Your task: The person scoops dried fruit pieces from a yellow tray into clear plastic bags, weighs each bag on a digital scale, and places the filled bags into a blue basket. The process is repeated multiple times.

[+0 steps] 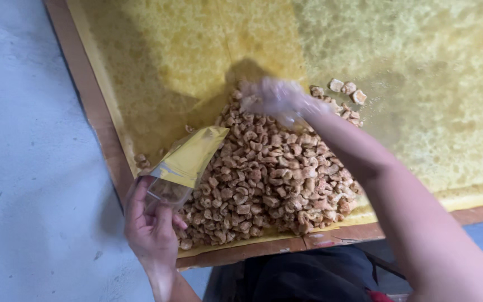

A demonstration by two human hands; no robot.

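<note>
A heap of small brown fried snack pieces [269, 173] lies on yellow oil-stained paper in a wooden tray [331, 237]. My left hand [151, 226] holds a small pouch [183, 165], clear below and yellow on top, at the heap's left edge; a few pieces show inside it. My right hand [275, 100], covered by a thin clear plastic glove, reaches over the far side of the heap and is blurred by motion. I cannot tell whether its fingers hold any pieces.
The yellow paper [420, 72] spreads across the whole tray beyond the heap. A few loose pieces [346, 89] lie apart at the heap's far right. Grey floor [23, 168] lies left of the tray. Dark clothing [303, 277] shows below the tray's near rim.
</note>
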